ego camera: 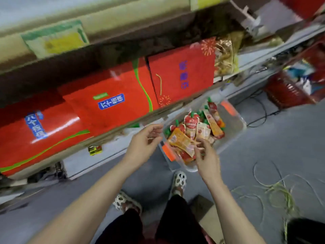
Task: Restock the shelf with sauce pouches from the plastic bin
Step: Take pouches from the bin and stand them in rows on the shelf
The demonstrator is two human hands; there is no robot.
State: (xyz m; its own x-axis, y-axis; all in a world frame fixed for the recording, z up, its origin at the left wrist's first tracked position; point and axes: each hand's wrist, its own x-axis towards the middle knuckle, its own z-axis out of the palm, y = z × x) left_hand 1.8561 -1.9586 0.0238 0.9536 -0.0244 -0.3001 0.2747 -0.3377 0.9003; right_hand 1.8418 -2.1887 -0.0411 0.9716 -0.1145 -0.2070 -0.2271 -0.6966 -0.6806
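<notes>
A clear plastic bin with orange latches stands on the grey floor below the shelf. It holds several red and orange sauce pouches with green caps. My right hand hovers over the bin's near corner, its fingers loosely curled just above an orange pouch; whether they touch it is unclear. My left hand floats beside the bin's left rim with relaxed fingers and nothing in it.
Large red boxes fill the shelf above the bin. A red basket stands at the far right beside black cables. Green plastic strapping lies loose on the floor at right. My feet in patterned shoes stand close to the bin.
</notes>
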